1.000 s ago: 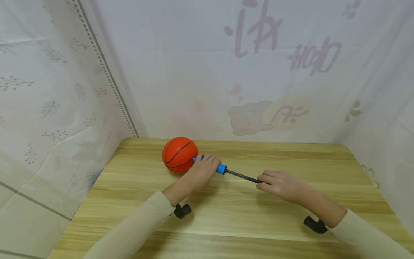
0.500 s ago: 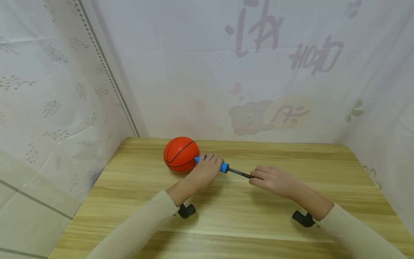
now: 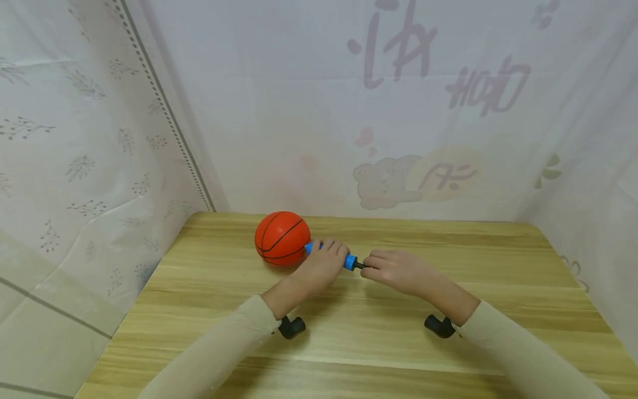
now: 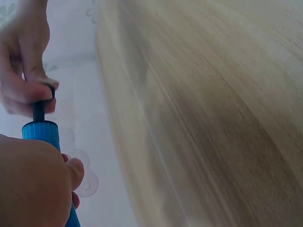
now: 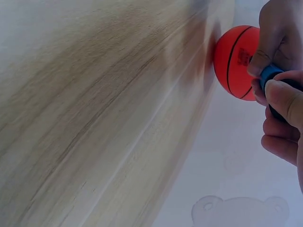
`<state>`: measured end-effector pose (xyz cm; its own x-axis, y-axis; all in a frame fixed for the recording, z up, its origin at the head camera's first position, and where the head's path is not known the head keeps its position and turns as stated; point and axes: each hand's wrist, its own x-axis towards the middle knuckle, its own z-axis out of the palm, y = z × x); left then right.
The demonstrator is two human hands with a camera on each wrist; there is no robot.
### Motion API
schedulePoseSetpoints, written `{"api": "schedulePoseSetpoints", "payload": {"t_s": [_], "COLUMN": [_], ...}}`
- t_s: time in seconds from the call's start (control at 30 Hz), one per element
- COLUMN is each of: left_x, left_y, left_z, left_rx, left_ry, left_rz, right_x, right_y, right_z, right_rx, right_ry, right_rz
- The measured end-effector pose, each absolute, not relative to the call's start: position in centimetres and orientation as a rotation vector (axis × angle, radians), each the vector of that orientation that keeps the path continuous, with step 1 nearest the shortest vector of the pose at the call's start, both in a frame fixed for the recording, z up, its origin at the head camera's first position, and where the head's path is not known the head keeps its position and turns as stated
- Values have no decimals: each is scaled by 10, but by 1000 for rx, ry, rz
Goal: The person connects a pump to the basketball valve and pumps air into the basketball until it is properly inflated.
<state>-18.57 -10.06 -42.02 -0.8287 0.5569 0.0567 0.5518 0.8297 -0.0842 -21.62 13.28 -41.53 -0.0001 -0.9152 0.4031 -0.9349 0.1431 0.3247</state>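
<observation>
An orange-red toy basketball [image 3: 282,238] with black lines sits toward the back left of the table. My left hand [image 3: 324,265] grips the blue barrel of a hand pump [image 3: 351,262], whose blue tip meets the ball's right side. How the tip joins the ball is hidden. At the pump's other end my right hand [image 3: 394,270] holds the black handle, close to the barrel, with only a short piece of rod showing. In the left wrist view the right hand's fingers [image 4: 28,92] curl round that handle. The right wrist view shows the thumb [image 5: 279,94] on it.
The wood-grain table [image 3: 349,343] lies under both arms. Pale printed cloth [image 3: 299,111] hangs behind it and at both sides. Black wrist mounts [image 3: 291,327] hang below the forearms, just over the tabletop.
My right hand has moved left, sliding the pump's rod into the barrel until little shows. The ball, the barrel and my left hand have shifted slightly right.
</observation>
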Motion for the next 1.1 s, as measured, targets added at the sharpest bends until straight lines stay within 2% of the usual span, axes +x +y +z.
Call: {"api": "schedulePoseSetpoints", "payload": {"t_s": [0.37,1.1], "left_x": [-185,-183], "left_y": [-107,-117], "left_z": [-423,-415], "left_rx": [-972,-951], "left_ry": [-2830,-2866], "left_rz": [128,77], "right_x": [-213,-194], "right_y": [135,197], "right_z": [-422,-416], "right_rx": [1753,1779], "right_ry": [-1883,-1826], "right_rz": [76,53]}}
